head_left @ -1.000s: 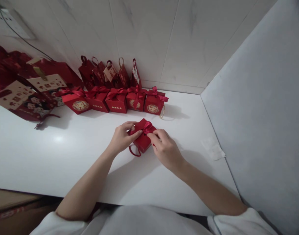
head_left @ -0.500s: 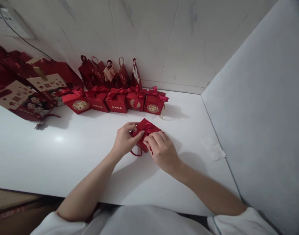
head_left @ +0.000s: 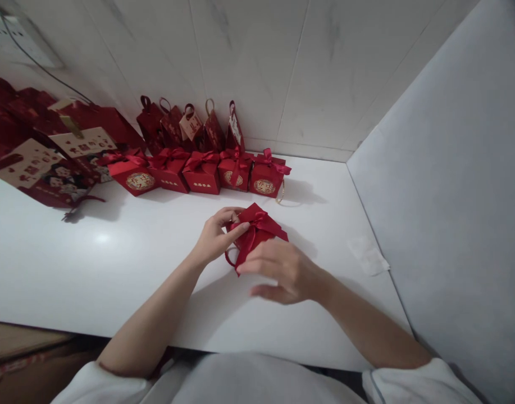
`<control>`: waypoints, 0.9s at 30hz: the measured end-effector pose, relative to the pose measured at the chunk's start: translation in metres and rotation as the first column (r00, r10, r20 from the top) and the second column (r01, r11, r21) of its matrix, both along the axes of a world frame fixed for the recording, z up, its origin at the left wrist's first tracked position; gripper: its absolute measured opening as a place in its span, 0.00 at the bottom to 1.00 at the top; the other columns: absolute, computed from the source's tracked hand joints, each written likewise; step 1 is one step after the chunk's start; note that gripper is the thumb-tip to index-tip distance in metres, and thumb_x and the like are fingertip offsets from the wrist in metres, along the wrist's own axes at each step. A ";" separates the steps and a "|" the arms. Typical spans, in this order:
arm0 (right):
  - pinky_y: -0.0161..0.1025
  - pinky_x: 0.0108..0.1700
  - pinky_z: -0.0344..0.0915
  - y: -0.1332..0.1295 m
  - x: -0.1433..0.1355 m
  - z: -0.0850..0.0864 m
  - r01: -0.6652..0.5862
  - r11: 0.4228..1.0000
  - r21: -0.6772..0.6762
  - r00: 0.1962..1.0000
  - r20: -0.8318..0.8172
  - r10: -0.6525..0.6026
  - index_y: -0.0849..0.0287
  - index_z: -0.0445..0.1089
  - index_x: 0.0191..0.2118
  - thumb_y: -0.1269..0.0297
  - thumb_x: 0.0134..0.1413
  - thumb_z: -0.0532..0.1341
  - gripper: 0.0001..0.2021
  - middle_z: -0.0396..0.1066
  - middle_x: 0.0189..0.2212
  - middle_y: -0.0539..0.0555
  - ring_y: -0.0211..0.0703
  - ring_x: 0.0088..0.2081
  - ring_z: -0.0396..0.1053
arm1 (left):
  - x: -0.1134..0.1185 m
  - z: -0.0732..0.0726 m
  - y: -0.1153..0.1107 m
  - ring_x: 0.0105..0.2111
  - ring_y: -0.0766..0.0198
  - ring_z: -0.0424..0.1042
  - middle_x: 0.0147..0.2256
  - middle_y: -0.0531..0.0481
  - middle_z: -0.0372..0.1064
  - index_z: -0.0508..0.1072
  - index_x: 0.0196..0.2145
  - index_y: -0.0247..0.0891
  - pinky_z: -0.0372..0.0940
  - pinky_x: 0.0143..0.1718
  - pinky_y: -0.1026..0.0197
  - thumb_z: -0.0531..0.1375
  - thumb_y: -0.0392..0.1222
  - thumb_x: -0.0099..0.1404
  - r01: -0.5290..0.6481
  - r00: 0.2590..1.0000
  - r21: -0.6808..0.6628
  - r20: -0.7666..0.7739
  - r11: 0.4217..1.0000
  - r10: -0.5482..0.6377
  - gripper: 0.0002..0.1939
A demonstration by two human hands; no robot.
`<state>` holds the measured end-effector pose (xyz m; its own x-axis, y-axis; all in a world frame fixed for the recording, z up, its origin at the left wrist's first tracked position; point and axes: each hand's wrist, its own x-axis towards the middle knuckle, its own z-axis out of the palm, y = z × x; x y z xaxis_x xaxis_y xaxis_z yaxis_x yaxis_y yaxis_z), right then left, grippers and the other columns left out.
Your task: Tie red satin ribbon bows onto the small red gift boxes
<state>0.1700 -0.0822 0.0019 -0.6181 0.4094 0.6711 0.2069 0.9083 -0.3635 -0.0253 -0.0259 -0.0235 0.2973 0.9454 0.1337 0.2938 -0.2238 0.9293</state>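
Red gift box (head_left: 259,234) sits on the white worktop (head_left: 156,238), right of centre, between the front edge and the row of bowed boxes (head_left: 201,180) along the back edge. It lies just to the right of the left hand (head_left: 217,234), which pinches its left side, thumb on top beside the bow (head_left: 260,220). From the right hand (head_left: 282,272) it lies toward the back edge and a little left; those fingers are loosely spread, thumb apart, above its front corner (they are blurred, so I cannot tell whether they touch the ribbon tail there). The left hand is nearer. The box is turned cornerwise to the back edge, with no clear long axis. A crumpled tissue (head_left: 369,256) lies by the right edge, against a pale panel (head_left: 451,179); larger bags (head_left: 50,182) crowd the back-left corner beneath the tiled wall (head_left: 316,84).
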 end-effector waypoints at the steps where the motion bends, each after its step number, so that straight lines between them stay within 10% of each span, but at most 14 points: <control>1: 0.43 0.45 0.68 0.005 0.006 0.003 0.052 0.994 -0.091 0.998 -0.018 -0.054 0.59 0.69 0.47 0.61 0.66 0.56 0.10 0.75 0.38 0.56 0.44 0.42 0.71 | 0.000 -0.001 0.001 0.49 0.54 0.70 0.50 0.41 0.70 0.66 0.25 0.36 0.64 0.49 0.53 0.62 0.49 0.64 0.020 0.999 -0.032 0.042 0.999 -0.019 0.16; 5: 0.48 0.57 0.62 0.030 0.025 -0.003 0.267 0.826 -0.497 0.934 -0.077 -0.349 0.53 0.69 0.52 0.63 0.68 0.52 0.12 0.70 0.49 0.56 0.46 0.53 0.66 | 0.000 -0.003 0.003 0.50 0.54 0.70 0.52 0.41 0.69 0.67 0.26 0.36 0.63 0.51 0.53 0.64 0.49 0.62 0.063 0.991 -0.093 0.127 0.994 -0.051 0.15; 12: 0.47 0.69 0.45 0.048 0.033 -0.023 -0.033 0.522 -0.853 0.960 -0.173 -0.221 0.46 0.69 0.54 0.50 0.68 0.50 0.17 0.55 0.66 0.48 0.44 0.68 0.50 | -0.005 0.002 0.003 0.50 0.52 0.69 0.57 0.42 0.63 0.76 0.27 0.36 0.64 0.51 0.54 0.63 0.52 0.63 0.203 0.968 -0.208 0.192 0.957 -0.163 0.16; 16: 0.50 0.67 0.48 0.046 0.030 -0.023 -0.023 0.505 -0.863 0.953 -0.171 -0.248 0.52 0.72 0.35 0.47 0.64 0.55 0.17 0.59 0.64 0.51 0.49 0.66 0.54 | -0.007 0.002 0.006 0.49 0.54 0.69 0.55 0.42 0.66 0.79 0.31 0.36 0.64 0.50 0.54 0.58 0.54 0.67 0.185 0.960 -0.229 0.251 0.956 -0.126 0.19; 27: 0.50 0.66 0.48 0.041 0.028 -0.017 0.125 0.589 -0.798 0.974 -0.013 -0.225 0.53 0.69 0.32 0.55 0.64 0.57 0.11 0.58 0.63 0.51 0.46 0.65 0.55 | 0.002 0.006 -0.005 0.55 0.54 0.66 0.53 0.46 0.67 0.76 0.34 0.41 0.62 0.54 0.53 0.65 0.48 0.61 0.108 0.994 -0.031 0.036 0.994 -0.106 0.08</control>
